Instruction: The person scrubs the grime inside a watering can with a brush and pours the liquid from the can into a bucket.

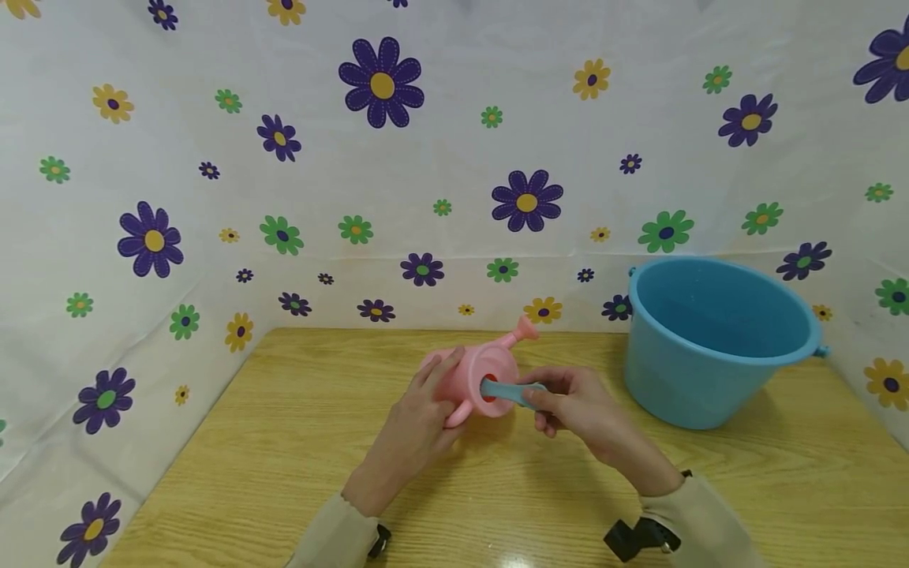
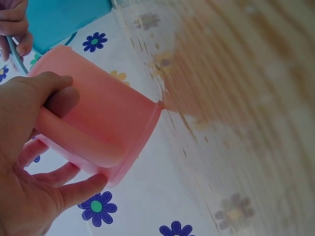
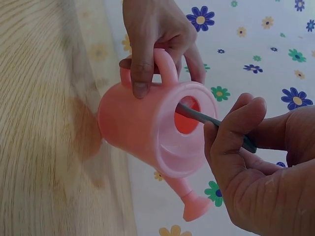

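A pink watering can (image 1: 454,382) is tilted in the head view, its round opening toward the right hand and its spout pointing to the back right. My left hand (image 1: 423,406) grips it, thumb through the handle (image 3: 167,66) and fingers spread along the body. The base edge is right at the tabletop in the left wrist view. Between thumb and fingers, my right hand (image 1: 578,410) pinches the blue-grey handle (image 1: 513,392) of a slim tool. The tool's far end goes into the opening of the can and is hidden there, with red showing inside.
A large blue bucket (image 1: 660,379) stands at the back right of the wooden table (image 1: 284,457), beyond the right hand. Behind the table hangs a white flowered sheet (image 1: 454,150), which also runs down both sides.
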